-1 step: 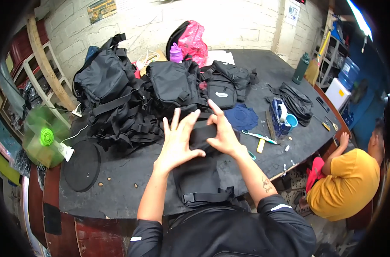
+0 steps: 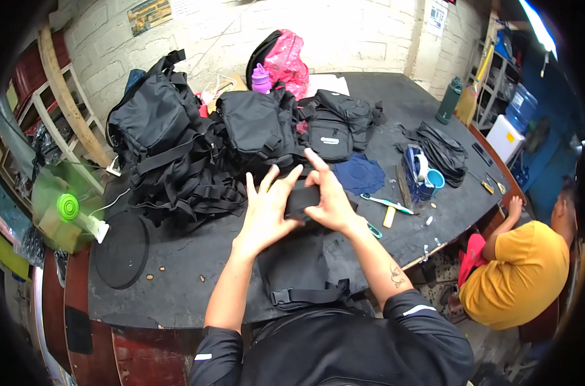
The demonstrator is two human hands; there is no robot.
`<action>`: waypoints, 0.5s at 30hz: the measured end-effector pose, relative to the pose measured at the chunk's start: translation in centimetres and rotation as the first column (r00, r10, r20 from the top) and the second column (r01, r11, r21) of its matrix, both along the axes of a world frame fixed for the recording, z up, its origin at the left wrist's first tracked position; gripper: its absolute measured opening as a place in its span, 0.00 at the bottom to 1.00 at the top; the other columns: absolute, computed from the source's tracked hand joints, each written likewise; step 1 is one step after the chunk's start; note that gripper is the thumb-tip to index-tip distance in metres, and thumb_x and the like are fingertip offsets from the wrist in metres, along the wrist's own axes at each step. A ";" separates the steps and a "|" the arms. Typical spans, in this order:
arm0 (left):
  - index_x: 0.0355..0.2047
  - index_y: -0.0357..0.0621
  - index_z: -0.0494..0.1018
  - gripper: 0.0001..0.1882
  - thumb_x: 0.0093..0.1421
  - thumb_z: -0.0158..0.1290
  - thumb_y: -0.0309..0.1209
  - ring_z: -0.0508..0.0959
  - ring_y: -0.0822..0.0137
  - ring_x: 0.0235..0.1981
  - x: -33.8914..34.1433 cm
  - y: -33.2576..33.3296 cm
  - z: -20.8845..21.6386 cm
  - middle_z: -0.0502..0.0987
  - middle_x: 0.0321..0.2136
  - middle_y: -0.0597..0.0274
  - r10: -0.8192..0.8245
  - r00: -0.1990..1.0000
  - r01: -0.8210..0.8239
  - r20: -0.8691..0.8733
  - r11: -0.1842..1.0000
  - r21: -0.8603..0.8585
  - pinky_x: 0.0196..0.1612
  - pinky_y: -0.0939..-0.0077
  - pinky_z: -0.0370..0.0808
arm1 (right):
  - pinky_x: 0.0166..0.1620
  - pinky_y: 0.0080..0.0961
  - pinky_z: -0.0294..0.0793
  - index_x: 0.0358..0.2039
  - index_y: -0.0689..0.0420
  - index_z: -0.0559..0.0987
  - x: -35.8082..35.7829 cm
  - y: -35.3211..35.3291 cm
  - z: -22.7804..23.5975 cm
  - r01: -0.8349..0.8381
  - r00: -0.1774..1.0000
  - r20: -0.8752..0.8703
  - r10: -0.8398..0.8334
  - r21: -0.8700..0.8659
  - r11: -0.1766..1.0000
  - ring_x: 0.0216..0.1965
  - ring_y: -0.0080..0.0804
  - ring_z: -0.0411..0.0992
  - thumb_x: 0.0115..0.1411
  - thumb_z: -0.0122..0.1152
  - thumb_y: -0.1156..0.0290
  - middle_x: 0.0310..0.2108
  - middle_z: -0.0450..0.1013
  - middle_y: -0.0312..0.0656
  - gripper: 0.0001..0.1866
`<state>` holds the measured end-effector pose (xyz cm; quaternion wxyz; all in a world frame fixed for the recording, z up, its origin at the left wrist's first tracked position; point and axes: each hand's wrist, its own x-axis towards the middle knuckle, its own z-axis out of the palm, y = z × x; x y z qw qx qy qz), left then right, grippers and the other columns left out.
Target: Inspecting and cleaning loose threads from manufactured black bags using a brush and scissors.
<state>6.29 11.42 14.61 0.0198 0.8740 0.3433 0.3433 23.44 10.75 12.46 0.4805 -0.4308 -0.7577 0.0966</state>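
Note:
A black fabric bag [image 2: 292,260] lies on the table in front of me, with a strap and buckle [image 2: 283,296] across its near end. My left hand [image 2: 266,206] is over the bag's left side, fingers stretched and spread. On the opposite side, my right hand [image 2: 332,201] has its thumb and index finger apart. Between the hands is a raised, boxy black part [image 2: 302,198] of the bag, which both seem to touch. What lies under the palms is hidden.
Beyond my hands sit several black bags [image 2: 257,125] and a heap of black straps [image 2: 189,186]. To the right lie a blue cloth [image 2: 360,174], a toothbrush [image 2: 387,204] and a teal cup [image 2: 436,179]. A green fan [image 2: 68,206] stands left. A person in yellow [image 2: 524,276] sits at right.
My left thumb has moved in against the raised black part, and my fingers have shifted slightly around it. The whole view has shifted a little; the bag stays in place.

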 end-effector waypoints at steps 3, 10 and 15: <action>0.31 0.37 0.73 0.12 0.45 0.47 0.16 0.75 0.65 0.32 -1.3 3.0 -1.7 0.74 0.27 0.60 0.035 0.854 0.060 0.520 0.984 -0.165 0.46 0.72 0.68 | 0.42 0.32 0.62 0.59 0.50 0.60 0.8 0.1 -0.4 0.147 0.970 0.191 -0.152 0.041 0.988 0.34 0.38 0.63 0.33 0.60 0.82 0.31 0.67 0.39 0.46; 0.42 0.39 0.71 0.11 0.58 0.45 0.23 0.75 0.65 0.39 -11.2 5.5 -9.3 0.75 0.36 0.57 0.194 -0.272 0.671 0.943 0.740 0.041 0.53 0.63 0.69 | 0.41 0.33 0.64 0.33 0.55 0.74 6.4 1.3 -8.1 0.634 0.766 -0.224 -0.603 0.103 0.767 0.35 0.37 0.66 0.31 0.59 0.83 0.31 0.70 0.37 0.22; 0.40 0.31 0.71 0.13 0.59 0.41 0.23 0.73 0.54 0.43 -12.7 7.1 -15.5 0.74 0.39 0.46 0.406 -0.657 0.693 0.635 0.656 0.298 0.58 0.54 0.63 | 0.25 0.14 0.67 0.38 0.60 0.70 5.2 2.6 -10.7 0.141 0.252 -0.908 -0.334 -0.307 0.941 0.24 0.18 0.67 0.45 0.54 0.87 0.29 0.69 0.38 0.17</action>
